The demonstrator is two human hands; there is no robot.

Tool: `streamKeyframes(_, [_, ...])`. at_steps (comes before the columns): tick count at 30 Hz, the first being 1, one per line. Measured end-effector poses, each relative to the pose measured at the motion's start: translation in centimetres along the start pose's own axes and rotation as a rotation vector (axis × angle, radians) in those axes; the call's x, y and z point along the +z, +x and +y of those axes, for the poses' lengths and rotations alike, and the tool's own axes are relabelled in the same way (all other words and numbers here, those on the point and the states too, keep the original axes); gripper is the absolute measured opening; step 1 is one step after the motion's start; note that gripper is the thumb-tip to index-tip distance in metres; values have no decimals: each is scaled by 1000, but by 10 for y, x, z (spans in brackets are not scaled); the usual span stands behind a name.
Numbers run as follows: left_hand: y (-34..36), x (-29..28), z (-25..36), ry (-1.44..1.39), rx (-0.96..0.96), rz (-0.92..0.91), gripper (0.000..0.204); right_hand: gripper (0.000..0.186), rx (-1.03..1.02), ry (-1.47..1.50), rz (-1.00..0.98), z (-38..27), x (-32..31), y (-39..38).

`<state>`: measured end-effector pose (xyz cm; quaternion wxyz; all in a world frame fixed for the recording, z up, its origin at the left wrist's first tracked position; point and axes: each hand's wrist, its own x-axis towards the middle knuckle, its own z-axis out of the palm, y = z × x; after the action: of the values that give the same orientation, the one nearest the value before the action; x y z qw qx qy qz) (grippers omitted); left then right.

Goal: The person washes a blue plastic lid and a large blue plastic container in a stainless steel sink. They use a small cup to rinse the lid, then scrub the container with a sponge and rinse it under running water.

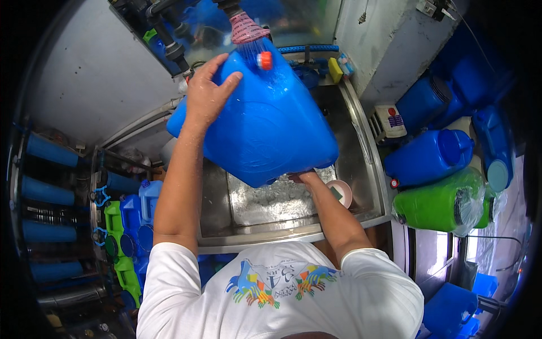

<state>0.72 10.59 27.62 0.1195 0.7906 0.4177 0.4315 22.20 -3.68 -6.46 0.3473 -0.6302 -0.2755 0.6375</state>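
Observation:
A large blue plastic water jug is tilted over a metal sink. My left hand holds its upper left edge, thumb spread from the fingers. From below, my right hand supports the jug's lower edge; most of its fingers are hidden under the jug. Water streams from a faucet wrapped in pink printed material onto the jug's top, around a red cap. Wet streaks shine on the blue plastic.
In the sink, a pink bowl holds a green scrub pad. A yellow sponge sits at the back right corner. Blue jugs and green jugs are stacked at right; more jugs stand at left beside a rack.

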Motion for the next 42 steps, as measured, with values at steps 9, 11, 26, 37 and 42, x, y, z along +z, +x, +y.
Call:
streamKeyframes(9, [15,4,11,-28,6,-27,53,36,13,8,-6,-15,4,-9])
streamKeyframes(11, [12,4,12,-3,57,-21,52,36,15,15,-8,-12,5,-6])
streamKeyframes(26, [13,12,15,33,18,-11,56,29,-42,113,44,4,10,-5])
streamKeyframes(37, [21,41,31,9,-173,-184,48,35,63,130,-24,22,6,-9])
streamKeyframes(42, [24,48,37,68,-60,-78,48,36,83,91,-49,23,1,-4])
